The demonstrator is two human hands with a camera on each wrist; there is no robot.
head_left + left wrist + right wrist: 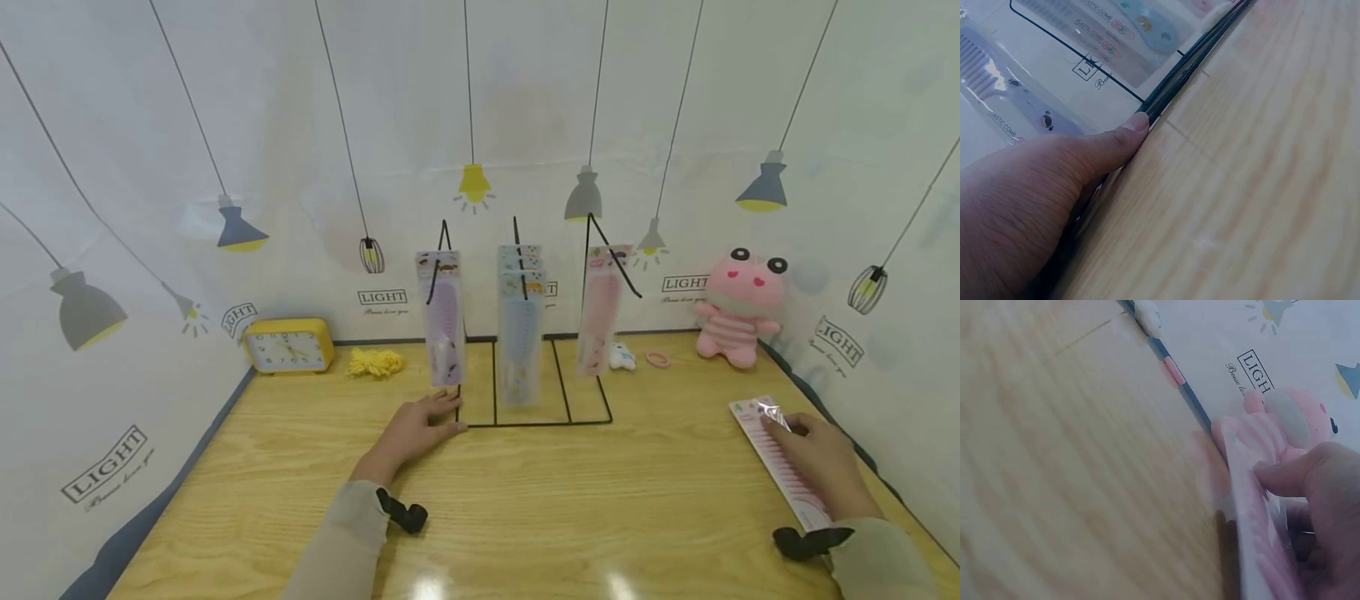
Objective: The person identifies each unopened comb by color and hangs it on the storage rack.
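A black wire rack (534, 424) stands on the table with packaged combs on its hooks. A purple comb (442, 317) hangs at the left, several blue combs (521, 333) in the middle and a pink comb (600, 312) at the right. My left hand (416, 429) rests at the rack's front left corner. Its thumb (1116, 144) lies along the base wire, fingers extended beside it. At the right, my right hand (817, 458) pinches another packaged pink comb (772, 450) by its side edge, thumb (1282, 478) on the front of the wrapper.
A yellow clock (288, 346) and a bundle of yellow yarn (375, 362) are at the back left. Behind the rack's right side lie a small white figure (622, 357) and a pink ring (657, 358). A pink plush toy (738, 308) sits in the back right corner.
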